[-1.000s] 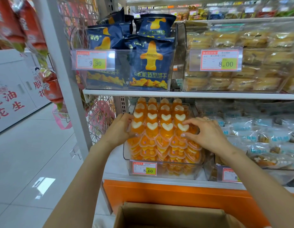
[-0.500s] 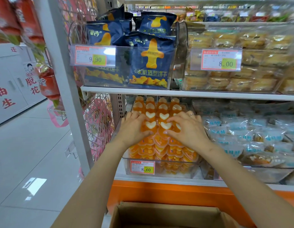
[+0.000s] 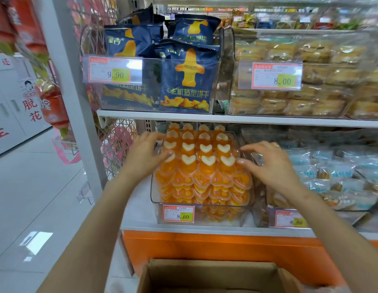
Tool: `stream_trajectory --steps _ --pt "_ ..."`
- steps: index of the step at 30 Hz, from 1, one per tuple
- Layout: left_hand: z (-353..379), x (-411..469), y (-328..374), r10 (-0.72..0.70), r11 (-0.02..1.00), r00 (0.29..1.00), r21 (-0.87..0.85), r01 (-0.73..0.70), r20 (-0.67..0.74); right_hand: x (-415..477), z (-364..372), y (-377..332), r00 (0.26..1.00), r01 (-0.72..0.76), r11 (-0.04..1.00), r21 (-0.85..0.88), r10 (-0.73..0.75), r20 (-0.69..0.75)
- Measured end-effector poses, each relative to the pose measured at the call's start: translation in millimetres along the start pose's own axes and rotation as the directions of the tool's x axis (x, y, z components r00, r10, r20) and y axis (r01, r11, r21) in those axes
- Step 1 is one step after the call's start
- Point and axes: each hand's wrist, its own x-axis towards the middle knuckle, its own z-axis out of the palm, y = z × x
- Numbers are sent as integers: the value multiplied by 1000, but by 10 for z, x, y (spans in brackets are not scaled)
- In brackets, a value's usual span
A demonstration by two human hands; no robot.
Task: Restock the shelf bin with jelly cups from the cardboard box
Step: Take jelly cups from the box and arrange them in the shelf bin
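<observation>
Left hand (image 3: pixel 144 158) and right hand (image 3: pixel 268 166), fingers spread, touch the heaped orange heart-topped jelly cups (image 3: pixel 196 163) in the clear plastic shelf bin (image 3: pixel 226 205); squeeze gently and evenly inward to align the rows.

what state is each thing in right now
shelf bin, full, heaped above its rim
jelly cups, stacked in neat rows, heart tops up
cardboard box, open at the top, contents hidden
left hand, open, fingers touching the cups' left side
right hand, open, fingertips on the cups' right side

Head camera looks forward and down, close to the shelf (image 3: pixel 205 118).
</observation>
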Motion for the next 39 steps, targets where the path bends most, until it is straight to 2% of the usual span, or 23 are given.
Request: stream_trajectory --steps 3,6,12,16,18,21,24,33,39 --pt "-119 -92 -111 -36 999 999 11 36 -38 -86 -133 245 997 -55 998 37 57 -57" --pt "-148 -237 -87 15 998 998 68 -11 -60 -187 -171 307 997 -30 1000 9 31 -71" --pt "11 -533 167 38 998 988 53 -30 -149 -367 -81 257 994 110 991 -75 -111 -7" --pt "207 -804 211 12 999 978 39 -5 -208 -488 47 139 967 238 961 -143 -248 -55" --pt "315 -889 210 67 994 971 100 -44 -229 -541 112 83 954 279 950 -143 -291 -72" --pt "470 -915 182 227 965 953 182 -191 -203 -604 207 34 939 316 928 -197 -335 -76" --pt "632 -891 216 296 946 941 188 -264 -166 -625 270 20 939 302 926 -226 -330 -98" --pt "840 -776 432 215 962 954 216 -169 -211 -626 352 10 963 224 940 -258 -255 -91" --pt "877 -745 441 197 961 954 237 -142 -226 -643 347 33 962 246 942 -229 -266 -61"
